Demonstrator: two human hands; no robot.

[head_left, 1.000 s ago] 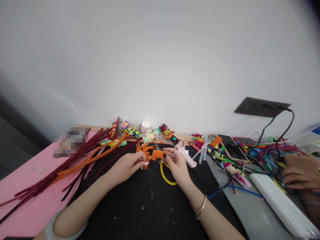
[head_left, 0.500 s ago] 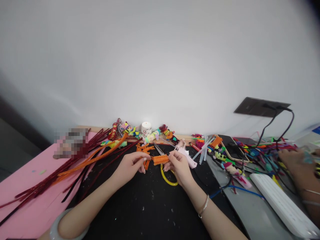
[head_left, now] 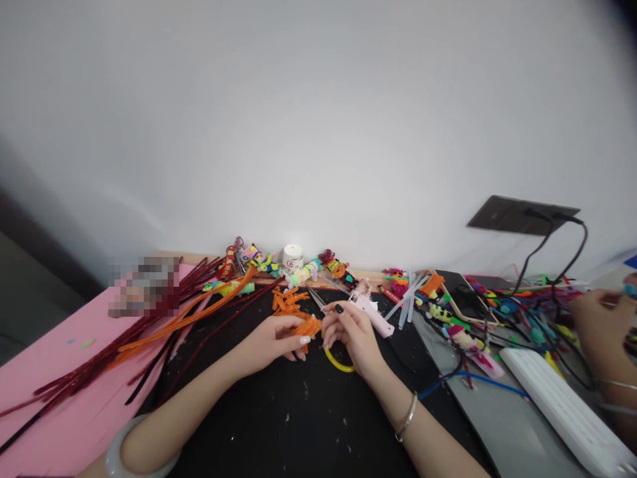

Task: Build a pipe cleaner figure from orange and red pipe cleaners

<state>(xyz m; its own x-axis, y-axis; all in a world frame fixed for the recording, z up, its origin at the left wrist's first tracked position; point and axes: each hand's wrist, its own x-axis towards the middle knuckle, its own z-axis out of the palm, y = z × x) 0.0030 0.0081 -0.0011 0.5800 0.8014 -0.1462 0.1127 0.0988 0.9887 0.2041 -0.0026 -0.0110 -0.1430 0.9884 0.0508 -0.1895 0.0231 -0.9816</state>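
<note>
My left hand (head_left: 273, 340) and my right hand (head_left: 351, 332) meet over a black mat (head_left: 298, 411), both pinched on a short bundle of orange pipe-cleaner pieces (head_left: 308, 326). The left fingers hold its left end, the right fingers close around its right end. More cut orange pieces (head_left: 287, 300) lie just behind the hands. A yellow ring (head_left: 334, 358) lies on the mat under my right hand. Scissors (head_left: 315, 298) and a pink glue gun (head_left: 372, 313) rest just beyond my right hand.
Long red and orange pipe cleaners (head_left: 149, 332) fan across a pink sheet (head_left: 44, 392) at left. Small colourful figures (head_left: 303, 268) and a white pot (head_left: 292, 255) line the wall. At right are a phone (head_left: 460, 297), tangled cables, a white keyboard (head_left: 562, 405) and another person's hand (head_left: 597, 318).
My hands drew the orange bundle nearer to me and lower onto the mat. The other person's hand at right lifted and moved farther right.
</note>
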